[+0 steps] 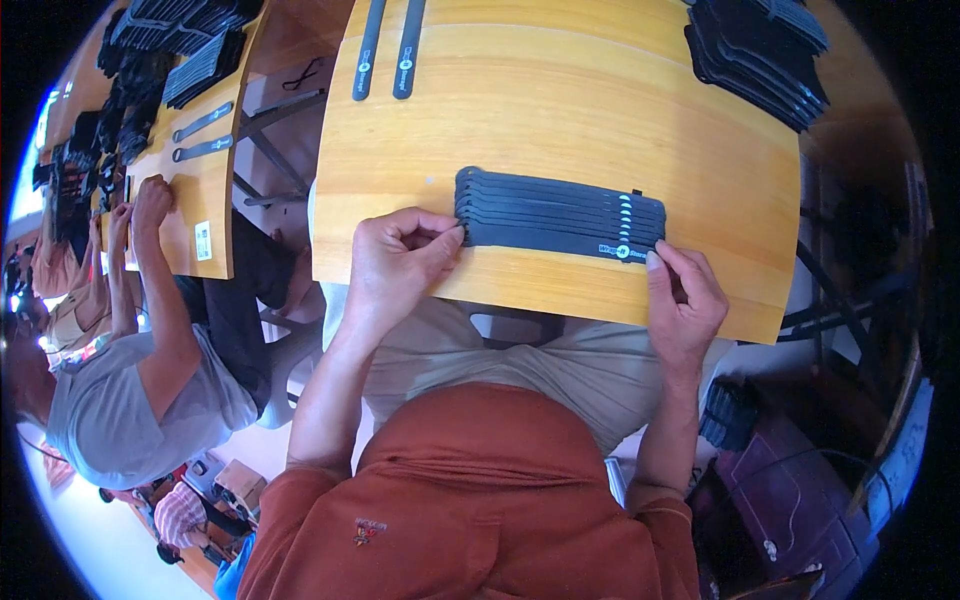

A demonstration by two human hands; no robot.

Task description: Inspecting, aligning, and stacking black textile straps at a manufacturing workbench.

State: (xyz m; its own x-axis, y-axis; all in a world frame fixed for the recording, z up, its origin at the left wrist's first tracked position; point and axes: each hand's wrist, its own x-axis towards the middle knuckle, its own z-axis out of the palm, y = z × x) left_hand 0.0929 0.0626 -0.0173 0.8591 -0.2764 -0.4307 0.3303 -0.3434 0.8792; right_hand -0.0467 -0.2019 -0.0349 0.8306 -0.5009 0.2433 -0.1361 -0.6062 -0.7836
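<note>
A fanned stack of dark hook-and-loop straps (550, 212) lies across the table near its front edge, each strap overlapping the one behind it. White printed marks line up near the stack's right end. With thumb and forefinger, my left hand (400, 262) pinches the left end of the nearest strap (545, 242). The opposite end of that strap is between the thumb and forefinger of my right hand (685, 295). Two more straps (368, 55) (408, 55) lie apart, side by side, at the table's far left.
Stacked dark straps (755, 60) sit at the far right of the wooden table (560, 110). On the left, a person in a grey shirt (150, 400) works at another table (215, 235) holding dark stacks (205, 70) and two loose straps (203, 122). A purple box (790, 490) stands at lower right.
</note>
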